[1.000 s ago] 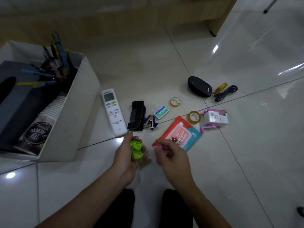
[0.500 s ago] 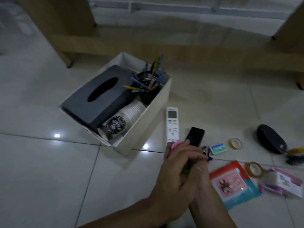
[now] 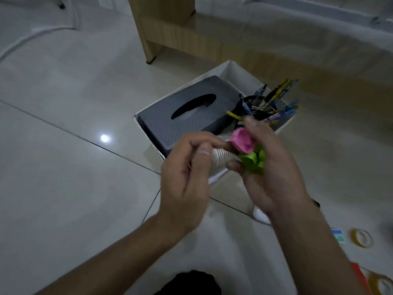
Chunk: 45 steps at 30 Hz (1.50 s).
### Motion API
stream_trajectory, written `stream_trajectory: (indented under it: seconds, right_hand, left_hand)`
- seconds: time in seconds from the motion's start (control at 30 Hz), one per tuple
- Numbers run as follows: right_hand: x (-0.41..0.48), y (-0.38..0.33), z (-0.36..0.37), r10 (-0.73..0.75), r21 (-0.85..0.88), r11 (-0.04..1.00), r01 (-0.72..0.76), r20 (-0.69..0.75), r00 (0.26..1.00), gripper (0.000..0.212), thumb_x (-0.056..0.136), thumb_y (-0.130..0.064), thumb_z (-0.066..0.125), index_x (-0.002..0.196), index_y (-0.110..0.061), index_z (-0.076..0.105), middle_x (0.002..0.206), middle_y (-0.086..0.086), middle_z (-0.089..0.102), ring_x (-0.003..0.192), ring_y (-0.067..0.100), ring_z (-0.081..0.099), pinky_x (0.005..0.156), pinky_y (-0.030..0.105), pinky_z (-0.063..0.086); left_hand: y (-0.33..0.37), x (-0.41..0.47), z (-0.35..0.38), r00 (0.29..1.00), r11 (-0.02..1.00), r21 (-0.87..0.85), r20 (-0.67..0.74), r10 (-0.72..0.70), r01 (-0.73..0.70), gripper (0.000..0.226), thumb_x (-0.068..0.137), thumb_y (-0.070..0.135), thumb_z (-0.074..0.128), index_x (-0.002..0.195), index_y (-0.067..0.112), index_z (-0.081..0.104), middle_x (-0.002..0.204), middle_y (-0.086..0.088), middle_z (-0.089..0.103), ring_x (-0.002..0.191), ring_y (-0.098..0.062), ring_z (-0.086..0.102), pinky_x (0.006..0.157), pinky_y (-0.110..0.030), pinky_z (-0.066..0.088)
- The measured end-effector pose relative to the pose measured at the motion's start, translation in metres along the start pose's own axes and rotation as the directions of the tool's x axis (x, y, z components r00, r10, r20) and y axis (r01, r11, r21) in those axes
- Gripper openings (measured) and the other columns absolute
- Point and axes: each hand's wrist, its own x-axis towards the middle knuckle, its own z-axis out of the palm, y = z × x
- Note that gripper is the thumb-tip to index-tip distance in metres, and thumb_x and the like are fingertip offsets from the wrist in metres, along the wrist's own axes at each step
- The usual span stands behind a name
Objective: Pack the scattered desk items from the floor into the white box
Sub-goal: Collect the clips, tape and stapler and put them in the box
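Observation:
The white box (image 3: pixel 230 65) sits on the tiled floor just beyond my hands. It holds a dark grey tissue box (image 3: pixel 191 116), a cup of pens (image 3: pixel 274 103) and a lying stack of paper cups (image 3: pixel 223 157). My right hand (image 3: pixel 274 177) hovers over the box's near corner, gripping a pink lump (image 3: pixel 243 139) and a green lump (image 3: pixel 253 161) together. My left hand (image 3: pixel 187 173) is beside it with loosely curled fingers and nothing in it; its index finger reaches toward the pink lump.
At the lower right lie the white remote's end (image 3: pixel 260 216), a small blue card box (image 3: pixel 338 236), two tape rolls (image 3: pixel 361 238) (image 3: pixel 380 284) and a red wipes pack (image 3: pixel 359 273). A wooden desk leg (image 3: pixel 159 28) stands behind the box.
My view swung left onto the box. The green lump passed from my left hand to my right, which now holds both lumps, and both hands rose over the box.

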Motion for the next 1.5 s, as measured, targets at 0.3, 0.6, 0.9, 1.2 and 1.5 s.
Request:
stream_trajectory:
  seconds: [0.3,0.6,0.9,1.2,1.5]
  right_hand:
    - [0.074,0.01,0.001,0.281,-0.972,0.078,0.224,0.237,0.93,0.005,0.082,-0.031,0.073,0.081,-0.027,0.07,0.085,-0.002,0.071,0.082,0.015,0.069,0.067,0.032,0.057]
    - [0.078,0.01,-0.01,0.34,-0.953,-0.087,0.289,0.244,0.908,0.012,0.088,-0.032,0.064,0.09,-0.027,0.075,0.089,-0.007,0.071,0.078,0.006,0.061,0.064,0.028,0.05]
    - [0.018,-0.017,-0.04,-0.075,-0.854,0.484,0.192,0.178,0.981,0.015,0.099,-0.014,0.06,0.103,-0.019,0.073,0.088,-0.006,0.075,0.073,0.009,0.072,0.061,0.026,0.057]
    - [-0.136,0.07,-0.159,-0.379,-0.769,0.545,-0.334,-0.582,0.72,0.02,0.096,-0.026,0.062,0.076,-0.026,0.067,0.056,-0.013,0.061,0.058,0.002,0.06,0.055,0.015,0.04]
    - [-0.17,0.085,-0.189,-0.304,-0.704,0.358,-0.613,-0.709,0.637,0.045,0.087,-0.038,0.071,0.13,-0.03,0.059,0.129,-0.009,0.06,0.112,0.013,0.058,0.089,0.027,0.045]
  left_hand:
    - [-0.035,0.012,-0.019,0.911,0.921,0.009,-0.15,-0.383,0.389,0.023,0.099,0.024,0.039,0.099,0.025,0.062,0.104,0.003,0.07,0.106,-0.015,0.066,0.09,-0.028,0.05]
    - [-0.034,0.012,-0.018,0.933,0.925,0.123,-0.075,-0.352,0.359,0.026,0.098,0.019,0.041,0.099,0.021,0.067,0.1,0.004,0.071,0.102,-0.014,0.067,0.091,-0.031,0.053]
    - [-0.014,0.002,-0.001,0.972,0.952,0.221,0.056,-0.229,0.212,0.017,0.101,0.018,0.054,0.102,0.023,0.07,0.082,0.004,0.071,0.07,-0.015,0.066,0.064,-0.04,0.058]
    - [-0.047,-0.075,0.069,0.59,0.921,0.346,0.711,-0.382,0.179,0.028,0.097,0.006,0.054,0.1,0.03,0.068,0.092,0.014,0.071,0.082,-0.005,0.068,0.072,-0.017,0.052]
    - [-0.079,-0.127,0.115,0.362,0.859,0.486,0.781,-0.509,0.159,0.032,0.089,-0.001,0.056,0.095,0.027,0.07,0.091,0.013,0.074,0.078,-0.001,0.069,0.071,-0.017,0.054]
